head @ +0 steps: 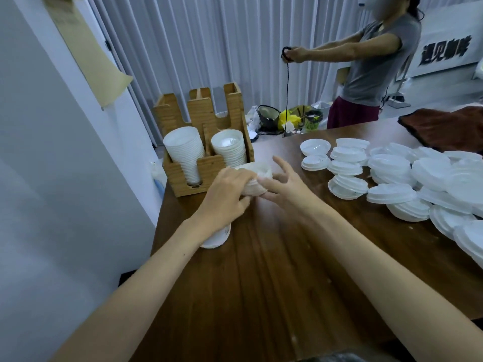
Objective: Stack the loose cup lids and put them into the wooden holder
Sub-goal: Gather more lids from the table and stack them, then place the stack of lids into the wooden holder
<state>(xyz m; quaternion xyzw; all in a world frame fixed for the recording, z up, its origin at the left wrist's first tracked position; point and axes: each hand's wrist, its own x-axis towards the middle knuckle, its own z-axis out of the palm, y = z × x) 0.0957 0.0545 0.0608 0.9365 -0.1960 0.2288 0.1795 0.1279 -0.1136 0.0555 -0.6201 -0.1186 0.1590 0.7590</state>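
The left hand (230,194) is curling its fingers over a stack of lids (257,176) lying tilted just above the counter (261,270), with the stack's lower end poking out beneath the wrist. The right hand (285,182) is meeting the upper end with its thumb side, fingers spread and mostly lifted clear, so it is steadying rather than gripping. The stack is hanging right in front of the wooden holder (206,168).

The risk is that the long stack is being held only around its middle. If the right hand is drawn off or the tilt steepens, the lids at either end could slide apart and scatter. Both front slots also look full, so forcing this stack in could jam it or tip the holder.

Counted: two hands, one held stack, one holder, and two filled front slots, the left stack (184,150) and the right stack (230,148). The loose lids (392,173) are lying in overlapping piles to the right, too many to count exactly. One brown cloth (444,129) is lying beyond them, and one other person (373,69) is standing behind the counter.
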